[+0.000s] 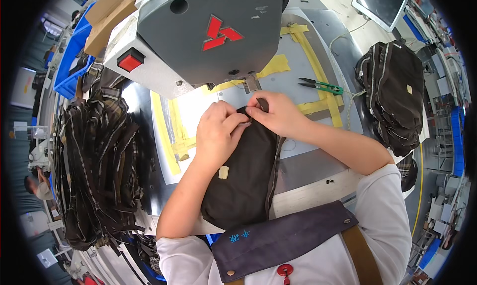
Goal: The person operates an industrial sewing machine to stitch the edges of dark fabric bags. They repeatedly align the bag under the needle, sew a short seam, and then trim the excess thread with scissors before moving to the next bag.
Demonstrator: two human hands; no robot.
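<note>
A dark brown fabric piece (246,178) with a zipper along its right edge and a small pale sticker lies on the metal sewing table (308,155) in front of me. My left hand (216,133) pinches its top edge. My right hand (276,113) grips the same edge and a small dark tab, right beside the left hand. Both hands sit just below the presser foot (251,83) of the grey sewing machine head (203,31).
A heap of dark zippered pieces (97,165) lies to the left, another pile (395,93) to the right. Green-handled thread snips (323,86) rest on the table amid yellow tape guides (318,61). Blue bins (74,56) with cardboard stand far left.
</note>
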